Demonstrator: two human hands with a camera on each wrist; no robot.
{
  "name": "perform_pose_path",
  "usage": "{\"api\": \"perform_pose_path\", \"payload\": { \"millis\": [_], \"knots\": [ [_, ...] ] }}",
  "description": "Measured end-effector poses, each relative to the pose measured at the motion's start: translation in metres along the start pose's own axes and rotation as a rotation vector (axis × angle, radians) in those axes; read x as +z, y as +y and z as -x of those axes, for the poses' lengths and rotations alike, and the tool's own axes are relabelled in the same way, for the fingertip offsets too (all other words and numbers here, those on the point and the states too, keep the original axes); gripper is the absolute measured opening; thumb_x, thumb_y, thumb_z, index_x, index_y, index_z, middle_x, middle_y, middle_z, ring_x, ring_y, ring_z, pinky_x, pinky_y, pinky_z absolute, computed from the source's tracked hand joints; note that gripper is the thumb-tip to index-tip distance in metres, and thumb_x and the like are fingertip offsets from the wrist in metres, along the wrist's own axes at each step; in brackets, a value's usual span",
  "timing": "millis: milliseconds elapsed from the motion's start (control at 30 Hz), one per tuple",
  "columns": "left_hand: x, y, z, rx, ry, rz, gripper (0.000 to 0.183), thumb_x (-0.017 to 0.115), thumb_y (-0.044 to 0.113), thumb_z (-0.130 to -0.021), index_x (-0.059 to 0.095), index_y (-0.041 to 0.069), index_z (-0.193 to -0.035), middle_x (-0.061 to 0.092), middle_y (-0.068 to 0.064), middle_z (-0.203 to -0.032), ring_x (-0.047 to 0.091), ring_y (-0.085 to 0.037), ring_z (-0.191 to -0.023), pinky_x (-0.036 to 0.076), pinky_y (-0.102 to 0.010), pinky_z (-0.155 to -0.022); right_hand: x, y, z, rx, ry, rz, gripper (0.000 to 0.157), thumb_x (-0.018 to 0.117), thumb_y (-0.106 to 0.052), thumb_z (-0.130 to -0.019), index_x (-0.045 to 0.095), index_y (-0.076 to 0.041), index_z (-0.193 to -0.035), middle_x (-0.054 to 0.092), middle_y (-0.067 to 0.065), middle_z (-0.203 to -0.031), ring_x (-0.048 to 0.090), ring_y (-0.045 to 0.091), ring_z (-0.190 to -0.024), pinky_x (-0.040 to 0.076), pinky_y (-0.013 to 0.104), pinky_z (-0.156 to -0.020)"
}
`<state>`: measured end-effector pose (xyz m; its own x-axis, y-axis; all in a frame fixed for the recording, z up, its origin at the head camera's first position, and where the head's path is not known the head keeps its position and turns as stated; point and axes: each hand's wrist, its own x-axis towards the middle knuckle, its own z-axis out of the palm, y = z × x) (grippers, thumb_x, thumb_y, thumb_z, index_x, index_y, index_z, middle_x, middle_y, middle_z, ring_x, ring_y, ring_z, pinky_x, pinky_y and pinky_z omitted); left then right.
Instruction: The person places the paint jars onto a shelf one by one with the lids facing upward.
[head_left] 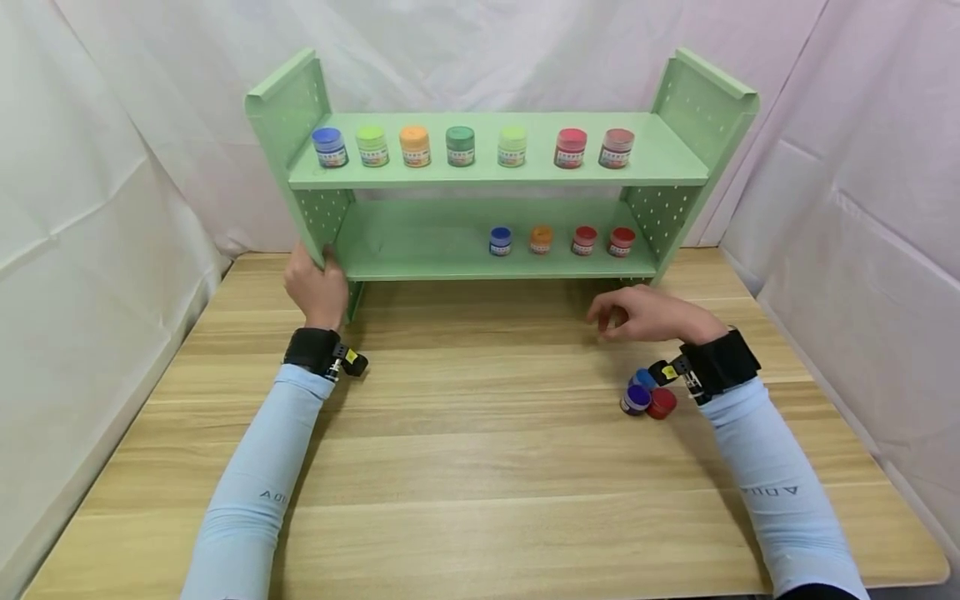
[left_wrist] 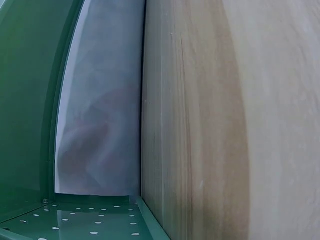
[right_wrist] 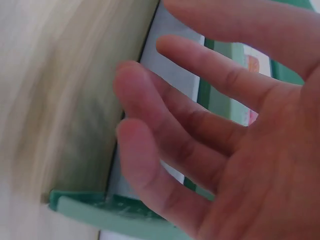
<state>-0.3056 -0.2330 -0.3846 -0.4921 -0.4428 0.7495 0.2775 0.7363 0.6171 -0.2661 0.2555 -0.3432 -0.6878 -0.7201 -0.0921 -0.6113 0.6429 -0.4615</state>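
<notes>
My left hand [head_left: 317, 287] grips the left side panel of a green two-tier shelf rack [head_left: 450, 272], thumb showing near the panel's front edge; its other fingers are largely hidden. Only the rack's underside and perforated panel [left_wrist: 95, 222] appear in the left wrist view. In front of the rack's lower right part, my right hand [head_left: 651, 315] hovers over the table with loosely bent fingers and holds nothing. The right wrist view shows its palm [right_wrist: 270, 150] bare. Nearest to the right wrist, a blue jar [head_left: 637, 401], another blue jar [head_left: 642, 379] and a red jar [head_left: 662, 404] cluster on the table.
Several small paint jars line the upper shelf, from a blue jar [head_left: 330, 148] to a dull red jar [head_left: 617, 148]. On the lower shelf's right half are several smaller jars, including an orange jar [head_left: 541, 240]. White cloth [head_left: 97, 167] hangs around the wooden table [head_left: 450, 467].
</notes>
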Motion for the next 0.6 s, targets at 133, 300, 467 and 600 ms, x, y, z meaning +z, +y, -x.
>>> {"api": "perform_pose_path", "payload": {
  "millis": [133, 300, 467, 600],
  "knots": [
    [0.0, -0.001, 0.0, -0.005, -0.001, 0.004, 0.023, 0.059, 0.009, -0.089, 0.068, 0.004, -0.109, 0.068, -0.007, -0.102, 0.062, -0.019, -0.096, 0.047, -0.039, -0.079, 0.003, 0.009, 0.005, 0.019, -0.048, -0.053, 0.032, 0.071, -0.012, -0.081, 0.064, -0.005, -0.111, 0.066, 0.0, -0.091, 0.062, 0.015, -0.084, 0.049, 0.032, -0.071],
    [0.002, -0.002, 0.0, -0.001, -0.001, 0.006, 0.023, 0.058, 0.007, -0.088, 0.068, 0.004, -0.108, 0.068, -0.007, -0.101, 0.062, -0.019, -0.094, 0.047, -0.038, -0.079, 0.002, 0.016, 0.013, 0.07, -0.153, -0.149, 0.039, 0.074, -0.012, -0.079, 0.061, -0.001, -0.114, 0.064, 0.012, -0.101, 0.059, 0.024, -0.093, 0.049, 0.034, -0.075],
    [0.002, -0.002, 0.0, 0.002, -0.005, 0.001, 0.021, 0.058, 0.008, -0.089, 0.068, 0.003, -0.107, 0.068, -0.008, -0.099, 0.062, -0.019, -0.093, 0.046, -0.039, -0.077, 0.002, 0.022, 0.017, 0.123, -0.233, -0.22, 0.04, 0.074, -0.012, -0.079, 0.06, 0.002, -0.114, 0.062, 0.016, -0.102, 0.057, 0.027, -0.095, 0.048, 0.034, -0.075],
    [0.001, -0.002, 0.0, 0.0, 0.005, 0.009, 0.022, 0.058, 0.008, -0.088, 0.068, 0.004, -0.107, 0.068, -0.007, -0.1, 0.062, -0.018, -0.094, 0.047, -0.038, -0.079, 0.003, 0.026, 0.017, 0.153, -0.264, -0.243, 0.035, 0.075, -0.013, -0.078, 0.063, 0.001, -0.108, 0.063, 0.015, -0.102, 0.056, 0.027, -0.094, 0.048, 0.034, -0.076]
  ]
}}
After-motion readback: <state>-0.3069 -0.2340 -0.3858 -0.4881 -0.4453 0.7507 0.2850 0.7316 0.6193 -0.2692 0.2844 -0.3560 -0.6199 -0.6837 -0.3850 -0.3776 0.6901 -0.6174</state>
